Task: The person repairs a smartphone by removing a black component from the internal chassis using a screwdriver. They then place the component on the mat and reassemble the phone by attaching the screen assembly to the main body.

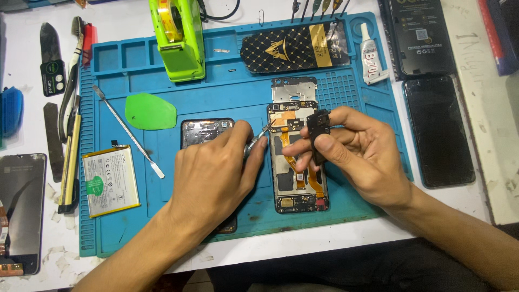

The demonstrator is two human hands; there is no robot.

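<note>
Nearest, the left hand [213, 173] grips a metal tool [258, 138] over the opened phone [297, 178] on the blue mat [346, 200]. Just right, the right hand [357, 151] pinches a small black part [318, 132]. Farther off stands a green tape dispenser [178, 38].

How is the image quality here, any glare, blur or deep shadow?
Head view: even, bright lighting, soft shadows under both hands; left hand and right hand sharp; mild sheen on the dark phone screen; white bench slightly washed out.
</note>
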